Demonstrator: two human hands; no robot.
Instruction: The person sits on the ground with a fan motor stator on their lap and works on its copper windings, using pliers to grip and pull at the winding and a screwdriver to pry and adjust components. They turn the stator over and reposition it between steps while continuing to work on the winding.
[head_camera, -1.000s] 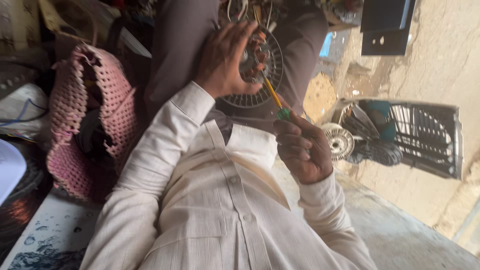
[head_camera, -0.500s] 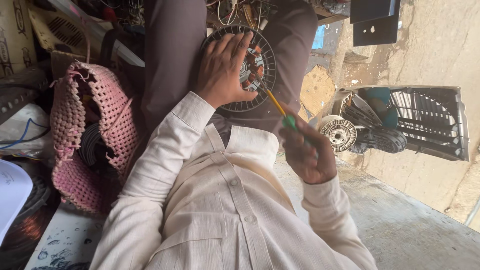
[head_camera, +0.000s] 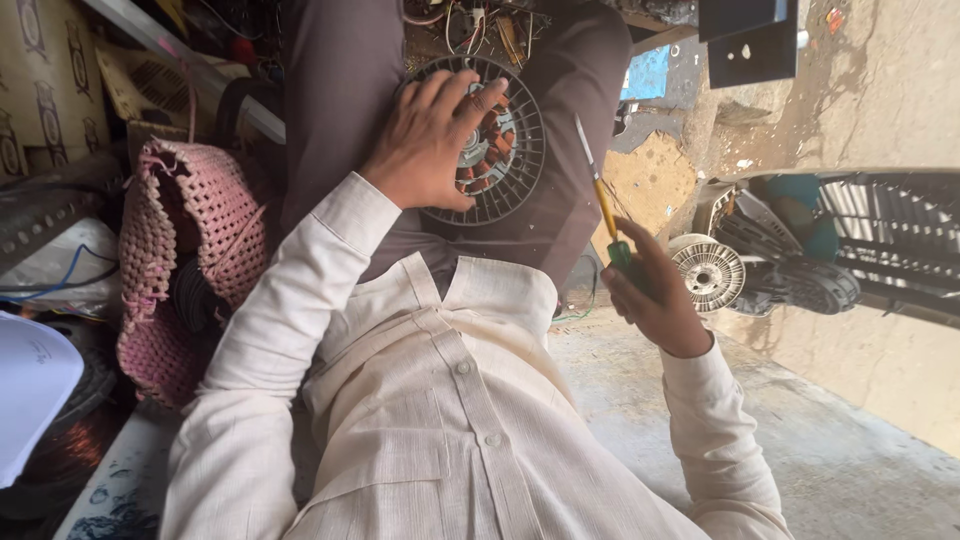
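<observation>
Cluttered workshop: left hand (head_camera: 425, 150) on fan motor (head_camera: 490, 150)

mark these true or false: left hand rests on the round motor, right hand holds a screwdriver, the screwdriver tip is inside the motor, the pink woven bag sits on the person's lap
1. The left hand rests on the round motor: true.
2. The right hand holds a screwdriver: true.
3. The screwdriver tip is inside the motor: false, it is lifted clear, off to one side.
4. The pink woven bag sits on the lap: false, it lies beside the person; the motor is on the lap.
</observation>
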